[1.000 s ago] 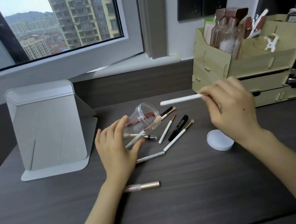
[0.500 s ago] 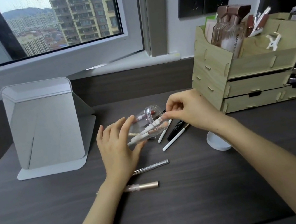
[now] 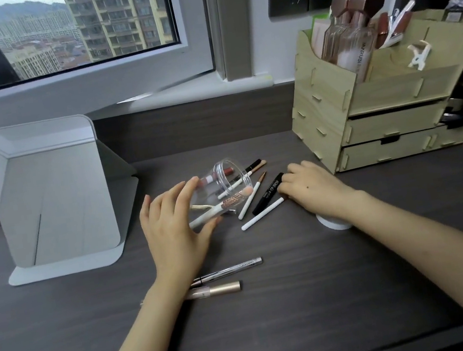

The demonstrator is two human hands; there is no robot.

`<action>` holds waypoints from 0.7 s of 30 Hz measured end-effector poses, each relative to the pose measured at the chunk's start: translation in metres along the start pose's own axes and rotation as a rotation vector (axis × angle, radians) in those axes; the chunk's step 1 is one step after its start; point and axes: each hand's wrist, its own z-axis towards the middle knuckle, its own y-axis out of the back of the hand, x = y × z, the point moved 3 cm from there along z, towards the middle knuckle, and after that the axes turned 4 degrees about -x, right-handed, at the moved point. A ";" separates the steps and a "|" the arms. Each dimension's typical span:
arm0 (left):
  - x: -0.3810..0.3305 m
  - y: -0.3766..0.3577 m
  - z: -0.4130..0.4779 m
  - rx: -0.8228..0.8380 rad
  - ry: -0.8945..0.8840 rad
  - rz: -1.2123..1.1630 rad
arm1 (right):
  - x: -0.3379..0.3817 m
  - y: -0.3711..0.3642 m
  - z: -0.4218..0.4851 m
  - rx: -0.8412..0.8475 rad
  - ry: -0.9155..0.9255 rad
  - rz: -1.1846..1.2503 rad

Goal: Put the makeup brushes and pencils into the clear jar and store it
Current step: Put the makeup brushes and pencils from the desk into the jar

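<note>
Progress: partly done, as I judge it; several brushes sit inside the jar (image 3: pixel 220 190), several more lie loose on the desk (image 3: pixel 304 300), and storing is not yet begun.
Jar: clear hard plastic, round, tilted on its side with its mouth toward the organizer (image 3: pixel 389 107), which stands well right of the jar.
Left hand (image 3: pixel 172 230): cupped round the jar's base and wall, fingers spread, steadying it.
Right hand (image 3: pixel 314 189): just right of the jar, fingers curled down on the upper end of the black brow pen (image 3: pixel 268 193) and the white brush (image 3: pixel 262 214); whether it pinches either I cannot tell.
In the jar: a white-handled brush with rose-gold ferrule and pink tuft, a pinkish tube, a thin gold tool.
Left to load, right of the jar: slim white brush (image 3: pixel 250 199), black pencil and another brush behind the mouth.
Left to load, nearer than the jar: silver liner (image 3: pixel 230 270), matte gold tube (image 3: pixel 216 290).
Lid (image 3: pixel 333 223): white, round, under the right wrist.
Desk: dark wood grain, matte.
</note>
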 end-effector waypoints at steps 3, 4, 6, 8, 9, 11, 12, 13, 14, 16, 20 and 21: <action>0.000 0.000 0.000 0.007 0.010 -0.009 | 0.002 0.004 -0.002 -0.028 0.102 -0.136; 0.000 0.000 0.001 0.009 0.010 -0.009 | 0.002 0.006 -0.004 -0.047 0.123 -0.135; 0.001 0.000 0.000 0.011 0.014 -0.008 | -0.004 0.011 -0.010 -0.103 0.093 -0.018; 0.001 0.000 0.001 0.008 0.027 -0.014 | -0.016 0.023 -0.019 -0.190 -0.050 0.221; 0.002 0.000 0.001 0.005 0.035 -0.018 | -0.023 0.033 -0.024 -0.226 -0.152 0.336; 0.002 0.001 0.001 0.001 0.052 -0.021 | -0.037 0.054 -0.038 -0.328 -0.350 0.540; 0.002 0.001 0.001 0.000 0.058 -0.022 | -0.042 0.064 -0.045 -0.396 -0.435 0.642; 0.001 0.001 0.001 0.000 0.061 -0.021 | -0.045 0.073 -0.050 -0.460 -0.505 0.732; 0.001 0.001 0.001 0.001 0.060 -0.020 | -0.044 0.081 -0.053 -0.510 -0.547 0.790; 0.000 0.001 0.001 0.005 0.049 -0.016 | -0.036 0.095 -0.051 -0.550 -0.528 0.787; -0.002 0.001 0.000 0.010 0.010 0.001 | -0.007 0.103 -0.023 -0.529 -0.307 0.589; -0.002 0.001 0.000 0.012 0.005 0.002 | -0.001 0.102 -0.015 -0.531 -0.281 0.568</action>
